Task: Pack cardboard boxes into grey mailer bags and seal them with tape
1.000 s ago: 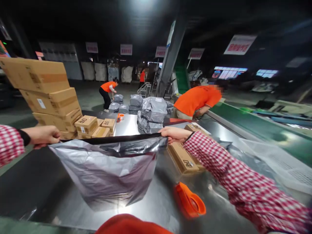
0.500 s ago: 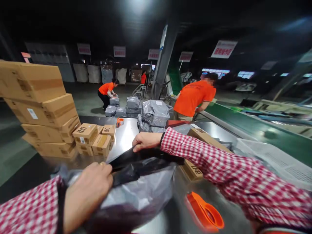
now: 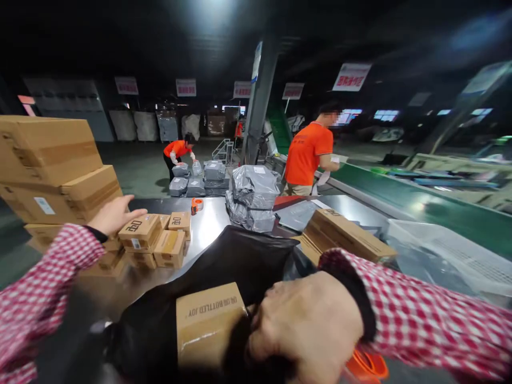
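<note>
A black-lined plastic mailing bag [image 3: 208,261] lies on the metal table in front of me, its mouth spread wide. Inside it sits a small brown carton [image 3: 210,314] printed "BOTTLED JOY". My right hand [image 3: 308,320] is closed at the right side of the bag, gripping its edge beside the carton; the fingertips are partly hidden. Away to the left, my left hand [image 3: 118,213] holds nothing, fingers apart, next to a cluster of small brown cartons [image 3: 140,230]. An orange tape dispenser [image 3: 366,365] shows partly beneath my right wrist.
Large cartons [image 3: 48,149] are stacked at the left. Wrapped grey parcels [image 3: 256,186] stand at the table's far edge, near another orange tape dispenser [image 3: 197,206]. On the right are an open long carton [image 3: 348,234], a white basket [image 3: 448,245] and a green conveyor [image 3: 420,202]. Co-workers stand beyond.
My left hand has let go of the bag and moved up-left to the small cartons. My right hand has come nearer me. The bag's mouth has opened wider, and a carton inside now shows.
</note>
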Tool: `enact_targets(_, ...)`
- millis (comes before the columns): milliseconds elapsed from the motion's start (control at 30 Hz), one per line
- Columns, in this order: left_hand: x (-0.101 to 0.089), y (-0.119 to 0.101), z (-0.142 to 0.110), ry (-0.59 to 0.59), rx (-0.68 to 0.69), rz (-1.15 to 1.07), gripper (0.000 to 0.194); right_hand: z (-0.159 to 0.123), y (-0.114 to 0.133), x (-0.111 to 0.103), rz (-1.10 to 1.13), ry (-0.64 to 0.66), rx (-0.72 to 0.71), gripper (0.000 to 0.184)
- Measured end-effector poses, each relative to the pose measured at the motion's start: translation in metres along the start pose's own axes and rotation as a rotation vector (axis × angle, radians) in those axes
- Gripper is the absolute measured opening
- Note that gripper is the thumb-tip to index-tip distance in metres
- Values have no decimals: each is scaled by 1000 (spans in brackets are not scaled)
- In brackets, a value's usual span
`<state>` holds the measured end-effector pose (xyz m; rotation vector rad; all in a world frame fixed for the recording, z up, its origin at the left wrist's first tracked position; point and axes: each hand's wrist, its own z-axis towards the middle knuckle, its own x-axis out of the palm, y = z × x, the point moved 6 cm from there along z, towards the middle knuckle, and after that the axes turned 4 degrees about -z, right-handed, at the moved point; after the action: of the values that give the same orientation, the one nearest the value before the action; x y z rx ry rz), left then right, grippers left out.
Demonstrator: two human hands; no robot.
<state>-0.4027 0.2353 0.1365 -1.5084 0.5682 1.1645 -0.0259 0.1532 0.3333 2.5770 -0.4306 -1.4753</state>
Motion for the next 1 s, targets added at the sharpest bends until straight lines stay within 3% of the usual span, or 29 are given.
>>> enact_targets(167, 25, 2, 90, -57, -87, 22, 83, -14, -11, 18, 35, -73, 99, 36)
enact_targets(300, 42, 10, 127, -93, -180, 54, 82, -22, -8, 34, 57, -146, 216, 33)
enact_targets(500, 54, 14, 138, -77, -148, 41, 53, -25, 8, 42, 0, -83, 325, 27)
enact_targets(567, 55, 16, 140, -87, -194, 27, 60, -25, 11, 39, -3, -70, 334, 27)
enact_targets(700, 57, 29, 144, -126, -319, -28, 96, -27, 9, 37, 25, -104, 365, 30)
enact_targets(1000, 57, 44, 128, -169, -113, -199, 72, -40, 15, 46, 190, -198, 444, 29)
